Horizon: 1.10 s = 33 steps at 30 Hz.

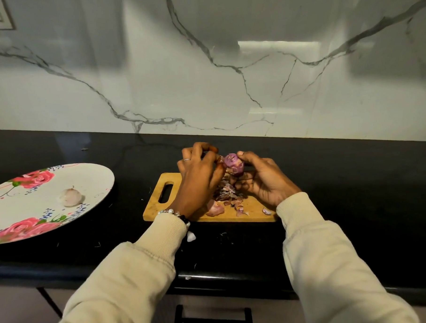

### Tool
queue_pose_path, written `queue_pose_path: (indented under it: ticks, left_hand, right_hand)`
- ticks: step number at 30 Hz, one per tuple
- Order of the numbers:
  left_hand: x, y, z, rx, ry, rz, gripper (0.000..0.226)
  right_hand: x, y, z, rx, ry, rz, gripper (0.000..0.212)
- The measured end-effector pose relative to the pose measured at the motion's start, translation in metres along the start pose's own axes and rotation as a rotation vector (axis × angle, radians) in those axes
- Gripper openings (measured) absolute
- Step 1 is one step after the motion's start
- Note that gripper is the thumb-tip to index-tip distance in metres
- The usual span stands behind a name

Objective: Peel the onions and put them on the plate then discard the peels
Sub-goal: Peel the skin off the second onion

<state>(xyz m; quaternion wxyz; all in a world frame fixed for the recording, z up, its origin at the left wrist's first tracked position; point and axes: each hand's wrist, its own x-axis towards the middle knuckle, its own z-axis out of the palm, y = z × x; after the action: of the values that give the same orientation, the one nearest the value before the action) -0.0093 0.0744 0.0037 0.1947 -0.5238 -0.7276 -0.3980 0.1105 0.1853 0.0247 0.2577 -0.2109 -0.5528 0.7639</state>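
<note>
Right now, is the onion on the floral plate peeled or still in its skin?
Peeled: the onion on the plate shows pale, smooth flesh with no papery skin visible; loose peels lie on the cutting board.

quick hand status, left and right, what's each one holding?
Left hand: fingers pinching a strip of peel at the onion's side.
Right hand: gripping the partly peeled red onion above the cutting board.

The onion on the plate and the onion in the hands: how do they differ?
The onion on the plate is pale, nearly white; the onion in the hands is purple. The first lies alone on the floral plate, untouched; the second is held above the cutting board by the right hand, while the left hand pinches its skin. Peels lie under the second only. Both are small and round.
</note>
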Motion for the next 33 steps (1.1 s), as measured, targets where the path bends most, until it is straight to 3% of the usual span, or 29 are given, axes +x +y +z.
queue_pose_path:
  ticks: [5, 11, 18, 26, 30, 33]
  left_hand:
    - [0.002, -0.001, -0.002, -0.256, 0.023, -0.140, 0.017]
    - [0.000, -0.003, -0.002, -0.026, 0.013, -0.084, 0.029]
    - [0.001, 0.000, -0.003, -0.002, -0.014, -0.132, 0.035]
    - [0.001, 0.000, -0.006, -0.199, 0.047, -0.191, 0.012]
    - [0.000, 0.007, -0.010, -0.248, 0.036, -0.213, 0.009]
    - [-0.001, 0.008, -0.012, -0.326, 0.061, -0.208, 0.011]
  right_hand:
    - [0.001, -0.005, -0.004, 0.134, 0.059, 0.005, 0.024]
    - [0.003, -0.006, -0.007, 0.179, 0.064, -0.004, 0.025]
    - [0.000, -0.006, -0.001, 0.103, -0.055, -0.046, 0.017]
    - [-0.005, -0.007, 0.006, 0.050, -0.104, -0.096, 0.022]
    - [-0.007, -0.006, 0.006, 0.000, -0.107, -0.041, 0.018]
    - [-0.007, -0.005, 0.006, 0.023, -0.146, 0.006, 0.030]
